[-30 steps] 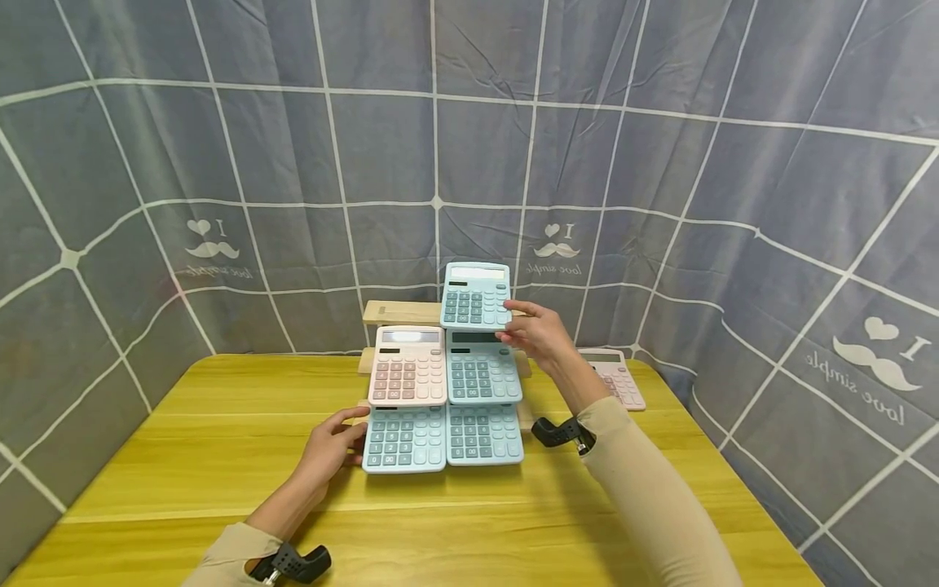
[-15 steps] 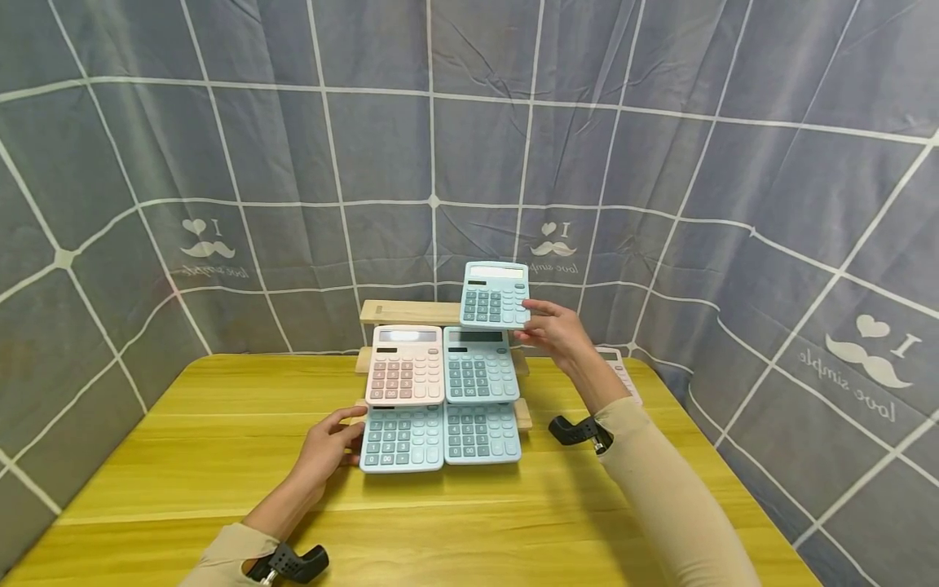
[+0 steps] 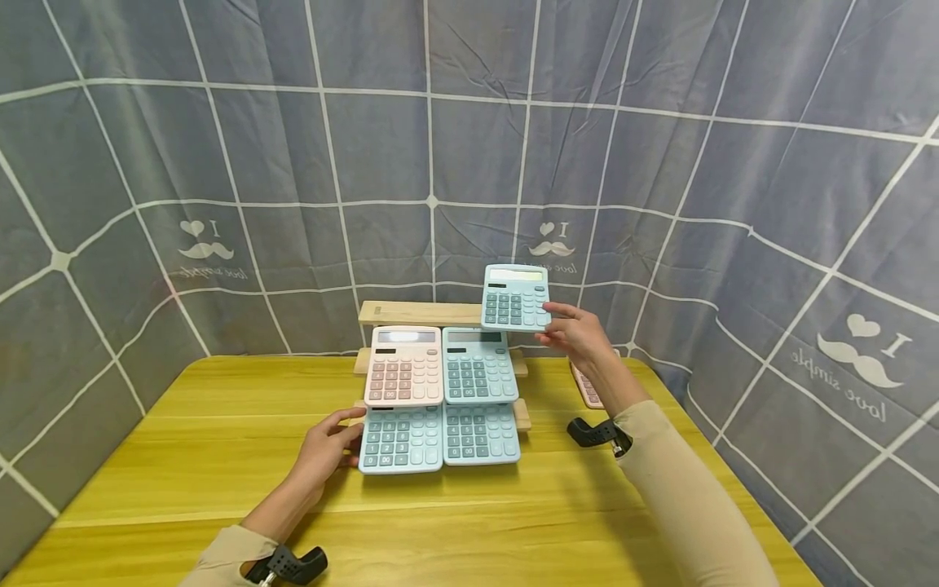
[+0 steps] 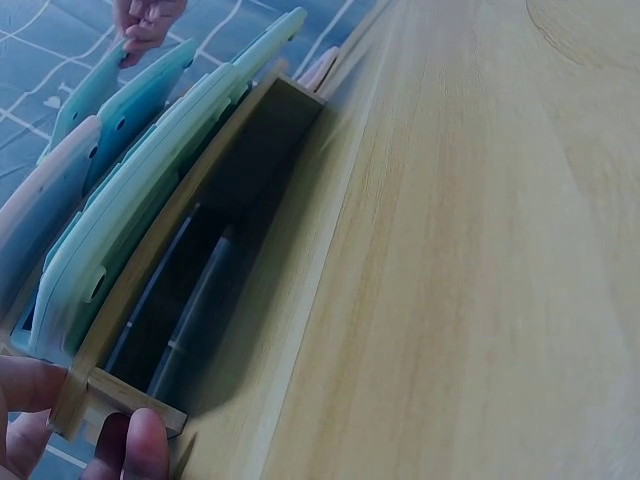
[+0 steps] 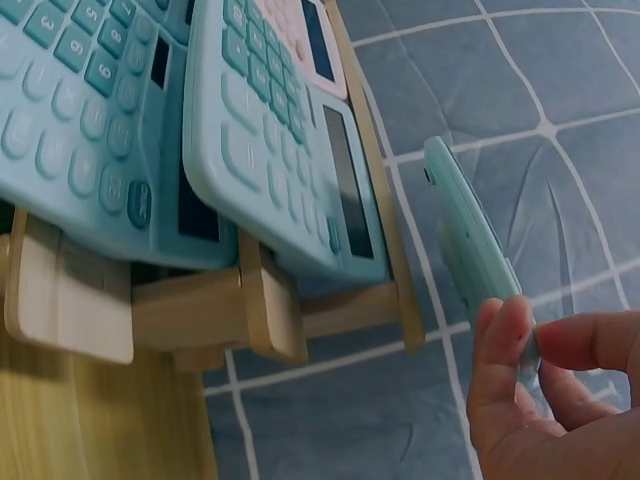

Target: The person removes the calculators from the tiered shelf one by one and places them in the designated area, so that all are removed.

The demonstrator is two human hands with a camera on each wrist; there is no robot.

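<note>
My right hand (image 3: 579, 334) pinches a light blue calculator (image 3: 515, 297) by its lower right edge, thumb on one face and fingers on the other. In the right wrist view that calculator (image 5: 470, 235) shows edge-on, apart from the tiered wooden rack (image 5: 265, 310). Below it in the head view, the rack (image 3: 418, 312) bears a pink calculator (image 3: 405, 367) beside a blue calculator (image 3: 480, 367) on the middle tier. Two more blue ones, a left calculator (image 3: 401, 440) and a right calculator (image 3: 482, 434), fill the bottom tier. My left hand (image 3: 328, 448) grips the rack's lower left corner.
Behind my right wrist lies another pink calculator (image 3: 587, 387) on the yellow wooden table (image 3: 257, 456), partly hidden. A grey curtain (image 3: 381, 147) with white lines hangs close behind the rack and along both sides.
My right hand has carried the blue calculator rightward, from above the middle-tier blue calculator to past the rack's right part. The left hand stays at the rack corner. The pink calculator behind is more covered.
</note>
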